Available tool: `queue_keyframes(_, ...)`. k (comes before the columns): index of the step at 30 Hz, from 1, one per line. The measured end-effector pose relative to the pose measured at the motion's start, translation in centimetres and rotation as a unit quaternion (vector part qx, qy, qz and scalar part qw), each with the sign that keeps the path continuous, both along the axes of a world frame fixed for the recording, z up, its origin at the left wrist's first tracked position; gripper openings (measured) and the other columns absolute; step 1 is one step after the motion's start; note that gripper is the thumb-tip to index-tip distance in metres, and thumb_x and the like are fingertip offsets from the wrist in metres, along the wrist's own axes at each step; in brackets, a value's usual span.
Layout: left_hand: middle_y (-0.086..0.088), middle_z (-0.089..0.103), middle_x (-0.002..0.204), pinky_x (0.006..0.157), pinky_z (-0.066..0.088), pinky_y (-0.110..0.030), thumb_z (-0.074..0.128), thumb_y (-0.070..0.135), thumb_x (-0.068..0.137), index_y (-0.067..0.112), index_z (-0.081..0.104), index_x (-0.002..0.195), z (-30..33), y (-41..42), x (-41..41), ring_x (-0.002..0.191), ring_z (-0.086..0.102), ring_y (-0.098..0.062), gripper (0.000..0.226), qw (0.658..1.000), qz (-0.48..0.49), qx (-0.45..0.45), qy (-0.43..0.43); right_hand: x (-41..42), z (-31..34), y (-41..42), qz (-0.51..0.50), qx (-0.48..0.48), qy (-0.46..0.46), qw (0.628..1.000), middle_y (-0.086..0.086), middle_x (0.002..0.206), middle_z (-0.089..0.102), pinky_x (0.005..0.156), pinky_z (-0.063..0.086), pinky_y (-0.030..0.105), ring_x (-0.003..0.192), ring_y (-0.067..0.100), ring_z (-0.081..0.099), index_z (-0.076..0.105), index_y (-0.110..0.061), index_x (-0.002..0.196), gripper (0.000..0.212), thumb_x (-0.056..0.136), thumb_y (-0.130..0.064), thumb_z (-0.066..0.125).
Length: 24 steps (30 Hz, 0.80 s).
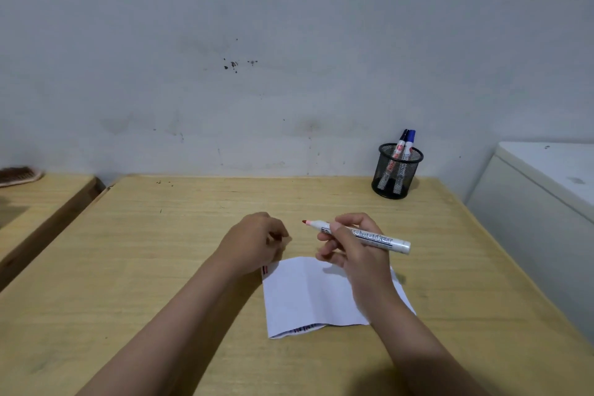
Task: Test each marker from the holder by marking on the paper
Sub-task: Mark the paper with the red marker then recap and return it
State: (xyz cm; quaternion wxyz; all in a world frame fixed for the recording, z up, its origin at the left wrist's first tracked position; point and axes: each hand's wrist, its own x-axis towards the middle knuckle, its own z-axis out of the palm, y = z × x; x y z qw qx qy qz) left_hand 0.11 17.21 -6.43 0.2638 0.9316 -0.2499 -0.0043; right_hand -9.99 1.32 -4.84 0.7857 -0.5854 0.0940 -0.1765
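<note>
The right hand (pixel 353 244) is gripping an uncapped red marker (pixel 360 235) above the paper (pixel 308 296), the left hand (pixel 254 241) is clenching, seemingly around its cap, and marking is coming next.

The table (pixel 160 251) lies bare across its whole left half and along the far edge up to the wall, giving wide room to pass. At the far right corner stands the black mesh holder (pixel 397 172) with two capped markers (pixel 405 145) sticking up above its rim; only the approach from above or from the front-left is free, since the wall is close behind and a white cabinet (pixel 540 202) flanks the table's right edge.
</note>
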Motion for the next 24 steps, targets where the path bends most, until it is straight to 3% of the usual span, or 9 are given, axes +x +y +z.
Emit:
queue_keyframes(3, 0.007, 0.067, 0.078, 0.065, 0.051, -0.026, 0.066, 0.019, 0.079, 0.022, 0.068, 0.079, 0.2, -0.2, -0.3, 0.076, 0.063, -0.010, 0.004, 0.998, 0.019, -0.048, 0.026, -1.6, 0.3, -1.3, -0.007, -0.045, -0.011, 0.999, 0.005, 0.059, 0.065, 0.055, 0.052, 0.035, 0.047, 0.016, 0.055, 0.062, -0.005, 0.078, 0.007, 0.083, -0.004, 0.066)
queue_keyframes(5, 0.000, 0.070, 0.075, 0.064, 0.047, -0.024, 0.069, 0.014, 0.076, 0.019, 0.069, 0.076, 0.9, -0.3, -1.1, 0.071, 0.063, -0.011, 0.004, 0.982, 0.035, -0.166, 0.080, -2.7, 0.7, -2.1, -0.016, -0.078, -0.018, 0.997, -0.002, 0.057, 0.064, 0.053, 0.047, 0.033, 0.045, 0.016, 0.050, 0.066, -0.005, 0.079, 0.005, 0.080, -0.006, 0.070)
queue_keyframes(8, -0.014, 0.070, 0.075, 0.067, 0.049, -0.029, 0.071, 0.006, 0.077, 0.010, 0.068, 0.082, 2.6, -0.7, -3.0, 0.068, 0.065, -0.017, 0.007, 0.902, 0.004, -0.376, 0.210, -3.8, 1.5, -2.8, -0.023, -0.065, -0.033, 0.997, -0.005, 0.058, 0.067, 0.050, 0.046, 0.030, 0.045, 0.017, 0.048, 0.068, -0.004, 0.085, 0.007, 0.078, -0.004, 0.070)
queue_keyframes(11, -0.012, 0.071, 0.075, 0.067, 0.052, -0.026, 0.069, 0.008, 0.070, 0.007, 0.065, 0.085, 3.7, -1.4, -5.0, 0.067, 0.067, -0.016, 0.016, 0.835, -0.040, -0.468, 0.285, -4.7, 2.1, -3.0, -0.025, -0.056, -0.049, 0.997, -0.005, 0.054, 0.064, 0.051, 0.046, 0.030, 0.044, 0.015, 0.049, 0.068, -0.005, 0.086, 0.009, 0.078, -0.002, 0.070)
queue_keyframes(13, -0.008, 0.072, 0.074, 0.069, 0.053, -0.024, 0.068, 0.011, 0.065, 0.007, 0.064, 0.085, 4.2, -1.7, -6.1, 0.066, 0.067, -0.014, 0.020, 0.809, -0.055, -0.497, 0.310, -5.2, 2.4, -3.1, -0.027, -0.056, -0.061, 0.996, -0.006, 0.054, 0.063, 0.049, 0.047, 0.027, 0.043, 0.014, 0.049, 0.069, -0.006, 0.083, 0.008, 0.077, 0.000, 0.070)
queue_keyframes(20, -0.006, 0.072, 0.073, 0.066, 0.054, -0.020, 0.068, 0.012, 0.066, 0.008, 0.064, 0.084, 5.3, -2.7, -8.5, 0.066, 0.066, -0.013, 0.019, 0.816, -0.082, -0.488, 0.299, -6.5, 3.0, -3.2, -0.026, -0.104, -0.086, 0.991, -0.001, 0.063, 0.068, 0.048, 0.048, 0.026, 0.045, 0.016, 0.053, 0.070, -0.005, 0.083, 0.010, 0.076, 0.001, 0.072)
queue_keyframes(24, -0.006, 0.071, 0.072, 0.064, 0.053, -0.021, 0.065, 0.002, 0.076, 0.007, 0.066, 0.084, 5.7, -2.7, -9.2, 0.066, 0.064, -0.014, 0.010, 0.835, -0.082, -0.473, 0.268, -7.0, 3.5, -3.1, -0.007, -0.122, -0.097, 0.988, -0.001, 0.064, 0.068, 0.050, 0.051, 0.025, 0.048, 0.015, 0.056, 0.069, -0.007, 0.083, 0.011, 0.076, 0.002, 0.072)
